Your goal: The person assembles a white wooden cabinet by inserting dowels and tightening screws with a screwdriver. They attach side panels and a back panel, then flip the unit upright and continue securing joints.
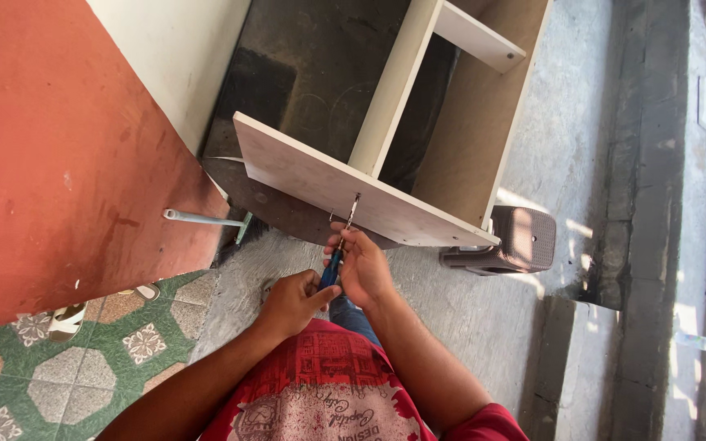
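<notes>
We are holding a screwdriver (338, 250) with a blue handle near the middle of the scene, its metal shaft slanting up and to the right so that the tip is meeting the near face of a pale wooden panel (312, 173). Our right hand (363, 265) is closing around the upper part of the handle and the lower shaft, fingers curled together on the tool just below the panel's edge. Our left hand (294, 302) is clamping on the lower end of the blue handle, thumb lying along it, and is touching the right hand.

The panel is forming the near side of an unfinished cabinet frame (467, 122) lying on the concrete floor (484, 310), with a white upright divider (394, 86) running away from us and a short shelf piece (480, 37) at the far end. Just beside the frame's right corner a dark brown plastic stool (516, 241) is standing. To the left a large red board (51, 155) is leaning, a grey metal rod (202, 218) sticking out from its edge. Near left, green patterned floor tiles (59, 367) are showing, with a sandal (67, 320) resting on them. Our red printed shirt (320, 388) is filling the near edge.
</notes>
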